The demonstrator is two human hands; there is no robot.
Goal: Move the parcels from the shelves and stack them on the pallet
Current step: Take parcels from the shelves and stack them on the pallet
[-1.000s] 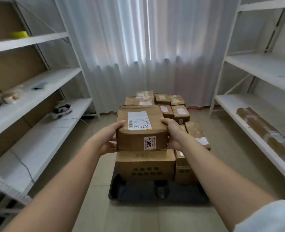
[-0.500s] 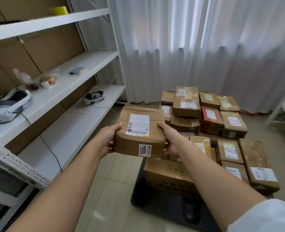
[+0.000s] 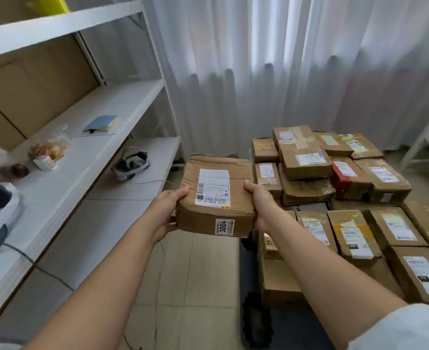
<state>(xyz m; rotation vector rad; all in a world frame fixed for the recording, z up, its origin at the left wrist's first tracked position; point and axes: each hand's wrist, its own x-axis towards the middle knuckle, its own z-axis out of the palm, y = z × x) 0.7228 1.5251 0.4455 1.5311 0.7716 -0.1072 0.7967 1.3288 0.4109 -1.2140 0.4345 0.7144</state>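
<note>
View swung left; parcel (image 3: 216, 195) between both hands hides pallet (image 3: 253, 322) corner.

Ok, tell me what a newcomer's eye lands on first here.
First the brown parcel marked 3004, held mid-frame over the floor between the left hand and right hand. Next the stacked parcels on the right, then the white shelves on the left, with a blue book.

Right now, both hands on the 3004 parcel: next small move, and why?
Probably swing it right, over the pallet stack. The parcel is held by the left hand and right hand above bare floor, left of the stacked boxes, so it isn't yet above a spot to set it.
</note>
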